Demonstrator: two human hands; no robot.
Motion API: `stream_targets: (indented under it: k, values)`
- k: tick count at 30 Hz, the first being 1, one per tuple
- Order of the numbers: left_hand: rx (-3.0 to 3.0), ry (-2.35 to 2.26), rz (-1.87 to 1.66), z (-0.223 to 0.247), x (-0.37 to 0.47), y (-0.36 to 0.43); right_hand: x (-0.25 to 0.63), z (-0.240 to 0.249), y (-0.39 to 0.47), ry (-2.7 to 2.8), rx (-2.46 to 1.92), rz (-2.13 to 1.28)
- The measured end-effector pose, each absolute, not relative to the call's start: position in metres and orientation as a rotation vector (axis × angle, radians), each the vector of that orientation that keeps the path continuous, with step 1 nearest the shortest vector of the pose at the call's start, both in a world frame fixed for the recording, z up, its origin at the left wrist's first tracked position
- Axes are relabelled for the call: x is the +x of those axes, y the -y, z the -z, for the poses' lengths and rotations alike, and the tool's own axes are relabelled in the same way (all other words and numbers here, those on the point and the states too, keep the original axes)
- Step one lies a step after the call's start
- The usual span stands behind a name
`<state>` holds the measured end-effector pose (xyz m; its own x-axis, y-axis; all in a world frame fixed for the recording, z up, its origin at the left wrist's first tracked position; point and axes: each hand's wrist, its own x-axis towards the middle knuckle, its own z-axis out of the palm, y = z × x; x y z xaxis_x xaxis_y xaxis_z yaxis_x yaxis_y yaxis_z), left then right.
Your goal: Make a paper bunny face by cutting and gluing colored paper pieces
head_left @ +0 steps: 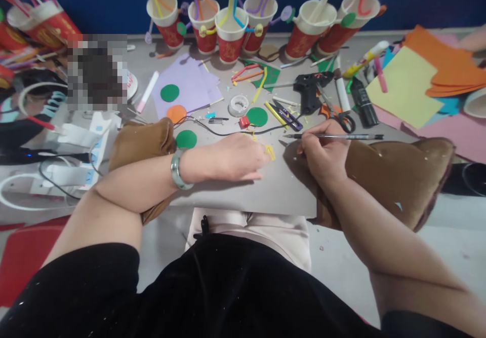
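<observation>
A pen (353, 137) lies gripped in my right hand (326, 150), its tip pointing left just above the table. My left hand (239, 156), a pale bangle (179, 170) on its wrist, rests on the table with its fingers drawn together. Its fingertips are at the left edge of a small yellow paper piece (270, 152) that bears dark marks. Beyond the hands lie a red piece (244, 121), a green paper circle (257, 117), a roll of white tape (239, 105) and thread snips (287, 115).
A black glue gun (309, 92), scissors (336, 109) and a black marker (364, 102) lie farther right. Red paper cups (231, 39) with straws line the back. Purple sheets (186, 84) lie at left; yellow paper (410, 84) at right. Brown cushions (395, 176) (138, 143) lie by both arms.
</observation>
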<state>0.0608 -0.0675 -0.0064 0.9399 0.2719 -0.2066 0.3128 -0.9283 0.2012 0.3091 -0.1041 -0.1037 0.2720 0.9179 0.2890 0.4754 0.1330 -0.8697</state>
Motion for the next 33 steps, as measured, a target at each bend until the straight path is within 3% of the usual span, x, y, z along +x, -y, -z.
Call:
stream_targets:
  k: [4,15,33]
  values:
    - [2.920,-0.710,0.295,0.011,0.057,0.050,0.310,0.107,0.101,1.356,-1.532,-0.556]
    - [2.821,-0.870,0.188,0.032,0.062,0.032,0.305,0.108,0.094,1.272,-1.444,-0.568]
    - [2.779,-0.592,0.167,0.044,0.064,0.026,0.303,0.102,0.101,1.372,-1.563,-0.505]
